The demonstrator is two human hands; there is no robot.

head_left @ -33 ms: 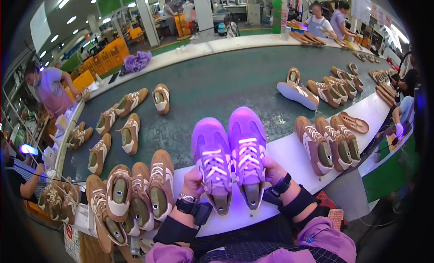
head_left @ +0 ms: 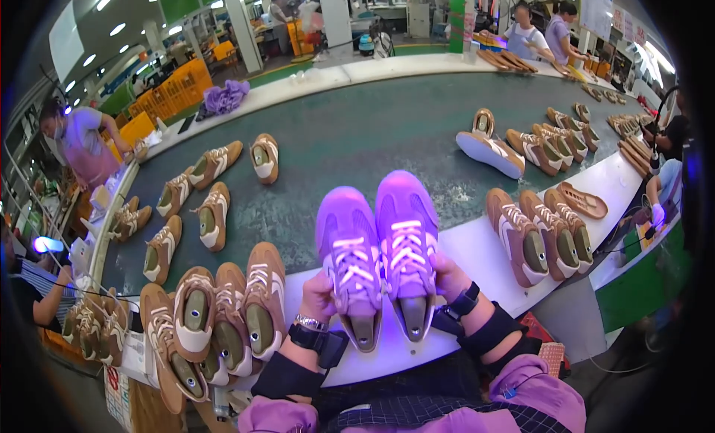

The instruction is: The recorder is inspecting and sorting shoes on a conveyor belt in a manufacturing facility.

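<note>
Side by side above the white table edge, I hold a pair of lace-up sneakers, toes pointing away from me. My left hand (head_left: pixel 318 297) is closed on the outer side of the left sneaker (head_left: pixel 347 236). The right sneaker (head_left: pixel 407 209) is gripped along its outer side by my right hand (head_left: pixel 450 278). Purple light tints both shoes, and their laces look pale. Dark olive shoe lasts with a small hole fill their heel openings. My fingertips are partly hidden behind the shoes.
Several brown sneakers (head_left: pixel 264 299) crowd the table at my left; more (head_left: pixel 515 236) stand at right beside a loose sole (head_left: pixel 582 201). Across the green surface (head_left: pixel 350 135) lie other sneakers (head_left: pixel 216 165) and an upturned one (head_left: pixel 491 154). Co-workers (head_left: pixel 86 146) sit around it.
The sneakers in my hands sit very slightly higher in the picture, and the shoes at the left have shifted up a little too. Both hands keep their hold.
</note>
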